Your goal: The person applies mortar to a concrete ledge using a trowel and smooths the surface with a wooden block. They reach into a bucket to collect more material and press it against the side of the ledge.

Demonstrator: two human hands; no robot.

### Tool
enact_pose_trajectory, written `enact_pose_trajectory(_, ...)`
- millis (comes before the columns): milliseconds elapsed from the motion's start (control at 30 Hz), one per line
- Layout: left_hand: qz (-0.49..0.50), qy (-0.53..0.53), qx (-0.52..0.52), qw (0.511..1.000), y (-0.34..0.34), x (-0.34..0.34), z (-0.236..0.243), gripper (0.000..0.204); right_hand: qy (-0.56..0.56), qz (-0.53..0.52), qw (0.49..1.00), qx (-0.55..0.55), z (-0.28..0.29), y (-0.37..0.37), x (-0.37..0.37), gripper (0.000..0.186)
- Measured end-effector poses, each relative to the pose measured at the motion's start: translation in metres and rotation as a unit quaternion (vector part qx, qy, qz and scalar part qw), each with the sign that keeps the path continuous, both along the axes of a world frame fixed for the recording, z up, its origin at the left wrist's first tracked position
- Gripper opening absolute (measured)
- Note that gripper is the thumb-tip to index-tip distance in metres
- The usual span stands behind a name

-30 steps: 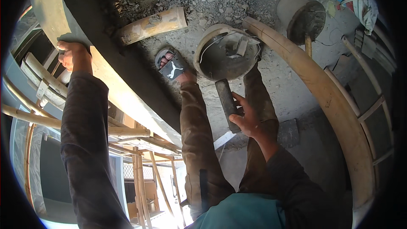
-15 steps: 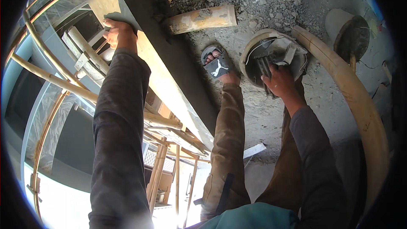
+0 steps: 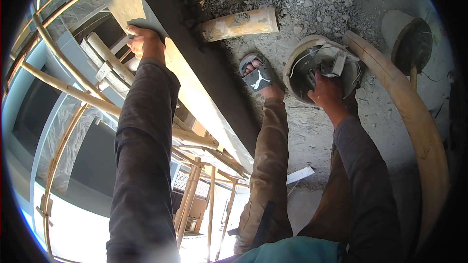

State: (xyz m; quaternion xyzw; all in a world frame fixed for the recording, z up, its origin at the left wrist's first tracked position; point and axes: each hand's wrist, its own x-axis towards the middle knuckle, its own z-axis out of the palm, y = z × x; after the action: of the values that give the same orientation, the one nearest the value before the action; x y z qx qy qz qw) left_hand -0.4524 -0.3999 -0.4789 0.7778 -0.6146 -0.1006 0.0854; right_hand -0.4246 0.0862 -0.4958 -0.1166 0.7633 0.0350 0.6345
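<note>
Reaching into the bucket (image 3: 288, 70), right-hand grip (image 3: 327, 91) partly within its rim, finger closure unclear

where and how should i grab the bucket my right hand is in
Probably by the left rim of the bucket, on the side toward the sandal, coming from above. The mouth faces up and that rim is exposed, with a thin wire curving just inside. The right hand crosses the near rim.
</note>
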Motion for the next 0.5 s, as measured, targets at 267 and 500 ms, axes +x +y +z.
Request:
enact_pose_trajectory(267,-0.014,-0.007,-0.010,1.000,-0.007,0.007,0.001,0.083,-0.017,0.103,0.993,0.048,-0.006,-0.020,-0.004,0.088)
enact_pose_trajectory(500,-0.045,-0.056,0.029,0.997,0.014,0.007,-0.019,0.092,0.090,0.058,0.994,-0.028,0.030,0.015,0.000,0.084)
